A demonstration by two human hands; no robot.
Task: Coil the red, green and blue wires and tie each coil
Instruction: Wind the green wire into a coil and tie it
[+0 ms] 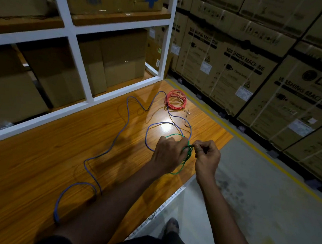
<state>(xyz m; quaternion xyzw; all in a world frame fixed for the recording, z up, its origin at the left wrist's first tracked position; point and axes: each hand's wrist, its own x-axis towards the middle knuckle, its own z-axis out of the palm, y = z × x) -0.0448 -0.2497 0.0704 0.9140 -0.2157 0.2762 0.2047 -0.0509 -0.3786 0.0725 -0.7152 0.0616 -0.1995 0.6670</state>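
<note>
Foot (172, 223) on the floor at the bottom, person standing at the wood table (37, 170). Blue wire (56, 210) sprawls loose across it, uncoiled. Over the table's right edge, left hand (168, 155) has fingers curled round the green wire (175, 135) coil, and right hand (207, 158) pinches a strand w/ thumb + fingertips. Red wire (174, 107) sits coiled further back, near the white rack (80, 65). Washing machine boxes (237, 70) stacked behind.
</note>
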